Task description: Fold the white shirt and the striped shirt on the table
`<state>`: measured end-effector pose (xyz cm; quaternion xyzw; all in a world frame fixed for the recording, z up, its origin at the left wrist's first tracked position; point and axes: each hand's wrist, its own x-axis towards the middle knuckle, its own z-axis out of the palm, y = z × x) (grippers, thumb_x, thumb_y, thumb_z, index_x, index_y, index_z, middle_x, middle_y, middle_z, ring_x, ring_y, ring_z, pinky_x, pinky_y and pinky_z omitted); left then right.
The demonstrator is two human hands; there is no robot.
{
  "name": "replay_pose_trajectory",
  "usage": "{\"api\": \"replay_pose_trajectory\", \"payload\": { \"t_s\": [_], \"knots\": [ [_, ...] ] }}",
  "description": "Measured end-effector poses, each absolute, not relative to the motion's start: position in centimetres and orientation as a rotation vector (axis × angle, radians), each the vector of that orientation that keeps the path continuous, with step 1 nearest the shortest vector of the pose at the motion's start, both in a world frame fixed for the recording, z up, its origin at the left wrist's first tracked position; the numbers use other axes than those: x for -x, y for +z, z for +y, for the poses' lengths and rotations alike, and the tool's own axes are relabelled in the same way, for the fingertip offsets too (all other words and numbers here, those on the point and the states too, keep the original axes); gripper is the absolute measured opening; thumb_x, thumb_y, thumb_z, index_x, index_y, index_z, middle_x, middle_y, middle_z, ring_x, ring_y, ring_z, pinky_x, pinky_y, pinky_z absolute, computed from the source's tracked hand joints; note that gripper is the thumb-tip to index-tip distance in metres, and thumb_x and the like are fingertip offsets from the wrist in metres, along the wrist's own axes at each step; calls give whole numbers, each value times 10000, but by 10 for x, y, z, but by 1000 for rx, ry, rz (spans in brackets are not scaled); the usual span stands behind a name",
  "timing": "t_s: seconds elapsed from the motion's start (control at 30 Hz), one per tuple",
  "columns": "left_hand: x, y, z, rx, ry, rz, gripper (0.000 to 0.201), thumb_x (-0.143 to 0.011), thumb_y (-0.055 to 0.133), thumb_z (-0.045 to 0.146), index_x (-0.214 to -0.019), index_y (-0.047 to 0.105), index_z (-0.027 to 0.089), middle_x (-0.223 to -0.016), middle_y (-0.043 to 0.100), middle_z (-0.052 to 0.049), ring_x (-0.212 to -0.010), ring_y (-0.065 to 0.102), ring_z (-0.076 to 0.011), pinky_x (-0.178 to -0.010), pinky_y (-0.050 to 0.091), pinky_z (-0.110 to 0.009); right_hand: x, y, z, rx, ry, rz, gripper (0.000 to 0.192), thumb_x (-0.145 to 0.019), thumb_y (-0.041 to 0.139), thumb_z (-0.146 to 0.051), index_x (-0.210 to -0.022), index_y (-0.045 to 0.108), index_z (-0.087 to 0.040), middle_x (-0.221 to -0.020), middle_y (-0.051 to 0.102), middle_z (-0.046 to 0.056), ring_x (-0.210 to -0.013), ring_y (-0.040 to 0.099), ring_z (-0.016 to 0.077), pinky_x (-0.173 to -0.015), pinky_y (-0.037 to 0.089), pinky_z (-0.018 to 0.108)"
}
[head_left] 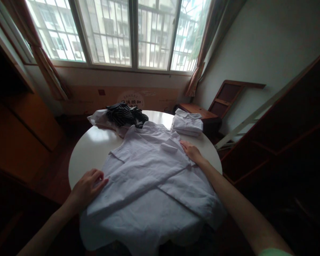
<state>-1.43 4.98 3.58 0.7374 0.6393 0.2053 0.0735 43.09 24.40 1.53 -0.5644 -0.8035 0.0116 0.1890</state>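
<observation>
Presently catalogued, one round white table (pixel 90 149), bearing the following.

Item: white shirt (pixel 149 177), laid flat across the near half of the table, collar toward the window, hem hanging over the near edge. Both sleeves are seen folded inward across the body, so that they cross at the middle.

Item: left hand (pixel 86 188), set at the shirt's left edge, fingers curled and pinched lightly on the cloth near the folded side; whether fabric is truly gripped cannot be told for certain.

Item: right hand (pixel 192 152), laid palm down, fingers spread and flat, pressed on the shirt's right shoulder area.

Item: folded white stack (pixel 188 123), at the far right rim of the table, apart from the shirt.

Item: striped dark garment (pixel 125 114), heaped at the far side on another pale cloth, just beyond the collar.

Handling note, offered as judgement: the step in hand appears to be the side fold. It is best done with the right shoulder kept pinned flat while the left edge is lifted evenly along its length, so that the crossed sleeves are not dragged out of place. Wrinkles across the chest should be smoothed outward before any fold is pressed. The overhanging hem should be watched, since its weight may pull the cloth toward the near edge.
</observation>
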Motion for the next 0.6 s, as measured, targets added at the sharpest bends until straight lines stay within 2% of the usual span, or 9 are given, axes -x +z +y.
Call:
{"api": "replay_pose_trajectory", "payload": {
  "t_s": [0.3,0.47,0.6],
  "knots": [
    [10,35,35,-2127,674,1874,357,-715,479,538,-676,562,193,-765,580,-39,-754,540,-188,-706,426,-287,-430,16,243,1573,68,-2234,342,-859,356,-222,-1154,526,-188,-1221,528,73,-1125,476,187,-959,353,324],
    [6,40,26,-1770,726,1828,417,-720,425,589,-675,525,187,-634,552,-4,-627,528,-158,-580,425,-243,-432,14,246,1568,88,-2231,348,-858,342,-207,-1153,524,-175,-1227,521,70,-1134,464,179,-965,346,320],
    [6,37,17,-1436,892,1752,440,-651,511,616,-709,502,180,-612,535,15,-570,512,-136,-484,399,-213,-434,11,248,1551,88,-2232,352,-861,340,-219,-1163,516,-176,-1227,520,69,-1136,461,179,-965,346,319]
  ]
}}
